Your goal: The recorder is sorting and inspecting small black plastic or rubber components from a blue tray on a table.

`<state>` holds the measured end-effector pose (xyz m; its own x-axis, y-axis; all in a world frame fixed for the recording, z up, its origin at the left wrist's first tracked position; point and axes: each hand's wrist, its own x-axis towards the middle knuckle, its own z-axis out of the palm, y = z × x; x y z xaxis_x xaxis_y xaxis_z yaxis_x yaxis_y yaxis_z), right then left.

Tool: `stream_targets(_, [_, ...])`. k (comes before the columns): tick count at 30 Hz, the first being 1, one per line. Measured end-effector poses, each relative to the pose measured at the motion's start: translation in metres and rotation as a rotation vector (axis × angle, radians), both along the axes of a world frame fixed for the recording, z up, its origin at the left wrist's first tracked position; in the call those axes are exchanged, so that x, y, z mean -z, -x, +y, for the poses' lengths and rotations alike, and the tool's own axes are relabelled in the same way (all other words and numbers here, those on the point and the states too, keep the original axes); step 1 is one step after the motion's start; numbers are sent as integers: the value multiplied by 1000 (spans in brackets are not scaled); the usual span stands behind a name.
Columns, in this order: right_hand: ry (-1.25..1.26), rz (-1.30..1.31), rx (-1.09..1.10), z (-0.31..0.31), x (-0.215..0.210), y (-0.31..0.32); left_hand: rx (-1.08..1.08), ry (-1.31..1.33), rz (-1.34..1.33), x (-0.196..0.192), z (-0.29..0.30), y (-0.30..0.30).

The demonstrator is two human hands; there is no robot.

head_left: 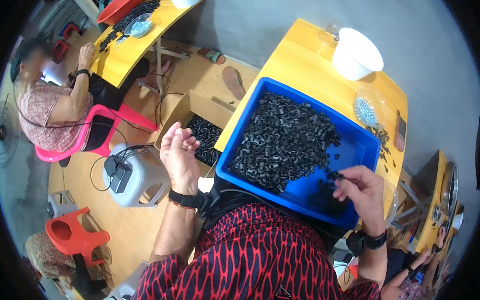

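Note:
A blue plastic tray holds a large heap of small black ring-like plastic parts. Over its near right corner is my right hand, thumb and fingers pinched at a small black part. My left hand is raised left of the tray, beside an open cardboard box on the floor. Its fingers are curled in, and whatever they may hold is hidden. Inside the box lie many slim black pieces.
Behind the tray, the yellow table carries a white bucket, a clear bowl of pale blue bits, loose black pieces and a phone. A grey stool with cables stands left. Another person sits at a second table.

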<state>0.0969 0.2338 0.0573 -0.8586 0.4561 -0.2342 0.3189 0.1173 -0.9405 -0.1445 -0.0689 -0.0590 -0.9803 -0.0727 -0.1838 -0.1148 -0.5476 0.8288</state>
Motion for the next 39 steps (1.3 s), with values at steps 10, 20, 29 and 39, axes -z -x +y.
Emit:
stream_targets(10, [12,180,4,-77,14,-26,1005,74,391,-91,69,-113])
stream_targets(20, [-672,292,-117,-97,-1,-23,1162,315,481,-82,80,-124])
stream_targets(29, [-221,284,37,-109,15,-43,1327,75,384,-60,78,-130])
stream_targets(39, [-196,332,319,-95,35,-64,887,44,450,-51,73,-113])
